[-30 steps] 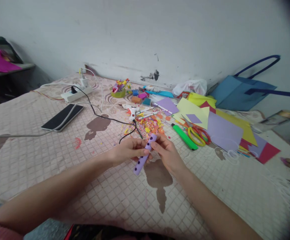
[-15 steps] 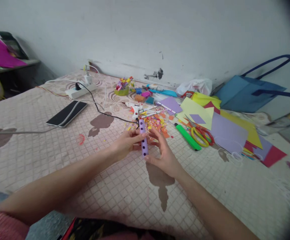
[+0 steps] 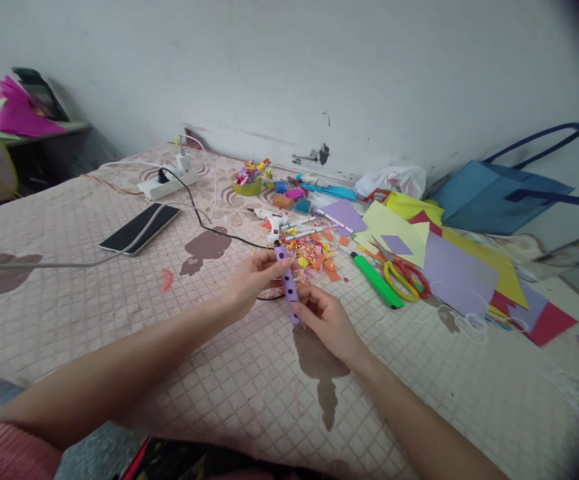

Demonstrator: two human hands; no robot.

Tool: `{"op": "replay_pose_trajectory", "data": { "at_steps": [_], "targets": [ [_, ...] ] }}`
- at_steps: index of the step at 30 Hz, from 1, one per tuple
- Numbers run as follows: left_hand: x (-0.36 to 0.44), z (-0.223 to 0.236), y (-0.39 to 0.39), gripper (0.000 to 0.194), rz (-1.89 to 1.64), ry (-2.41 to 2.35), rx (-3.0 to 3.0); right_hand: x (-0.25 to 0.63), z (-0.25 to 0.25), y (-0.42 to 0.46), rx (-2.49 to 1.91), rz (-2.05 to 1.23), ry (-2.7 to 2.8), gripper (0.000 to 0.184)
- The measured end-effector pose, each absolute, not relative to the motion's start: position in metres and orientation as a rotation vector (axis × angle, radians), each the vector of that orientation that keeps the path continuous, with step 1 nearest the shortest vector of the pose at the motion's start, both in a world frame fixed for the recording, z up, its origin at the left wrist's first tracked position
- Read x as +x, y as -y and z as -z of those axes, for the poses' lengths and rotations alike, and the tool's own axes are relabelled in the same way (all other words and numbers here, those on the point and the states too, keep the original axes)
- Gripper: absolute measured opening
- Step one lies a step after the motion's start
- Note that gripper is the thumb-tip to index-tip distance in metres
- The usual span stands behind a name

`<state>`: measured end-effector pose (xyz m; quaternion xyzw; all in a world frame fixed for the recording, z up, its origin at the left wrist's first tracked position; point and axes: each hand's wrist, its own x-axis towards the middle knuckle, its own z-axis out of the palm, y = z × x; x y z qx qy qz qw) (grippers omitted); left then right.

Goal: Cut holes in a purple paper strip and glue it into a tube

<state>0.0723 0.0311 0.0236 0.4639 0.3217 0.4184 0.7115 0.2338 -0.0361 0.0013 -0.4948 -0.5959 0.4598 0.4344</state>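
Note:
A narrow purple strip with black dots (image 3: 288, 285), perhaps rolled paper, is held between my two hands above the quilted cloth. My left hand (image 3: 256, 277) pinches its upper part, thumb across the front. Lower down, my right hand (image 3: 326, 320) grips it with the thumb on the near face and fingers curled behind. The strip leans, its top tipped to the left. Just beyond it lie a white glue gun (image 3: 273, 227) with a black cord and a heap of small coloured paper scraps (image 3: 314, 253).
To the right are a green cutter (image 3: 376, 280), yellow and red scissors (image 3: 402, 279), coloured paper sheets (image 3: 462, 270) and a blue bag (image 3: 499, 193). A phone (image 3: 140, 229) and a power strip (image 3: 166, 185) lie left. A green bowl of paper pieces (image 3: 247, 188) stands near the wall.
The dotted strip has gone from nearly upright to more tilted. My right hand's fingers have closed in around its lower part. The view has shifted slightly.

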Motion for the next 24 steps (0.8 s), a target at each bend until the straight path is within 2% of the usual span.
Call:
{"op": "replay_pose_trajectory", "data": {
  "at_steps": [9, 15, 24],
  "targets": [
    [0.0700, -0.0257, -0.0326, 0.044, -0.904, -0.709, 1.076, 0.2325, -0.0007, 0.0388, -1.269, -1.087, 1.542, 0.016],
    [0.0704, -0.0279, -0.0302, 0.040, -0.877, -0.715, 1.121, 0.2329, -0.0032, 0.0395, -1.340, -0.934, 1.546, 0.018],
    [0.0710, -0.0255, -0.0319, 0.041, -0.934, -0.703, 1.114, 0.2327, -0.0048, 0.0394, -1.382, -0.864, 1.591, 0.013]
  ]
}}
